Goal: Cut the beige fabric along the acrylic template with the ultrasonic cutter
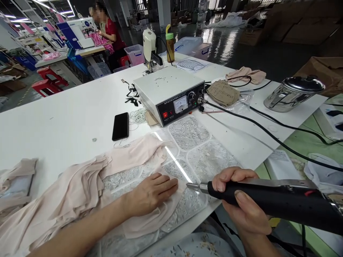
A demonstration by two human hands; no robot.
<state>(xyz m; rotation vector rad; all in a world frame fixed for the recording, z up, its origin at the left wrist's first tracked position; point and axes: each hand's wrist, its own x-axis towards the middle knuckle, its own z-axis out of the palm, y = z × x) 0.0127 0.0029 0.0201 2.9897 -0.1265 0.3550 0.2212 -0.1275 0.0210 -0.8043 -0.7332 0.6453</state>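
Observation:
My right hand [243,200] is wrapped round the black body of a handheld ultrasonic cutter [278,196], its metal tip pointing left. The tip is at the edge of a thin pale pink fabric piece [152,225]; whether it touches cannot be made out. My left hand [152,192] lies flat on that fabric, fingers together and pressing down. Beneath is a clear patterned mat [211,157] with rounded panels. More pale pink fabric [77,189] is heaped left of my forearm, and another strip [136,151] stretches beyond my left hand.
A control box [168,89] with a dial stands behind the mat; its black cable [254,123] runs right. A phone [120,126], brown card templates [223,92], a steel pot [294,94] and a bottle [169,48] are on the table. A person [109,32] sits at a sewing machine [77,32].

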